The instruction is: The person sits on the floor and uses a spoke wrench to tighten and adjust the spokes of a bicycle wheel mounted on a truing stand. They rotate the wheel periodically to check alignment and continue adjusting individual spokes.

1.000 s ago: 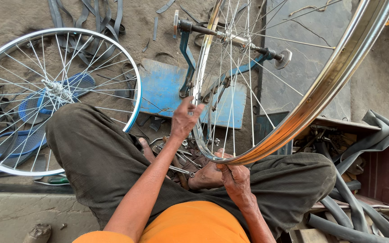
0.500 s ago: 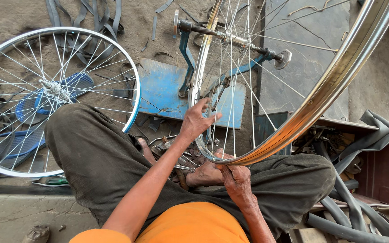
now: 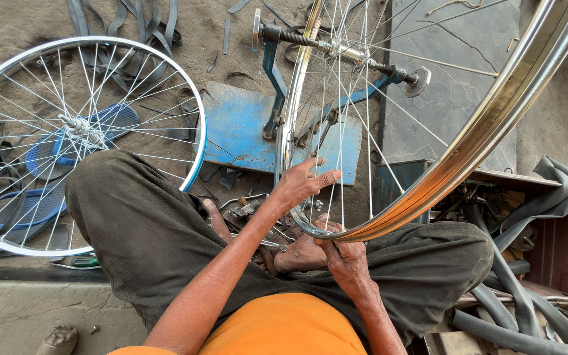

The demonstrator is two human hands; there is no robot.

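A shiny metal bicycle wheel rim [image 3: 494,118] with thin spokes stands upright in a blue truing stand [image 3: 244,131], its axle [image 3: 343,49] resting across the stand's arms. My left hand [image 3: 304,184] reaches among the spokes near the rim's lower edge, fingers spread and touching the spokes. My right hand [image 3: 346,263] is closed around the bottom of the rim just above my lap. I sit cross-legged in dark trousers [image 3: 146,230] and an orange shirt [image 3: 284,325].
A second spoked wheel [image 3: 80,131] lies flat on the ground at left, over blue sandals [image 3: 27,207]. Rubber strips and tubes [image 3: 126,20] litter the ground behind. A dark wooden box [image 3: 560,243] with tubes and parts sits at right. Small tools [image 3: 244,210] lie by my feet.
My left hand has shifted slightly right and lower along the spokes, with fingers more spread. My right hand stays on the rim's bottom. The wheel looks much the same.
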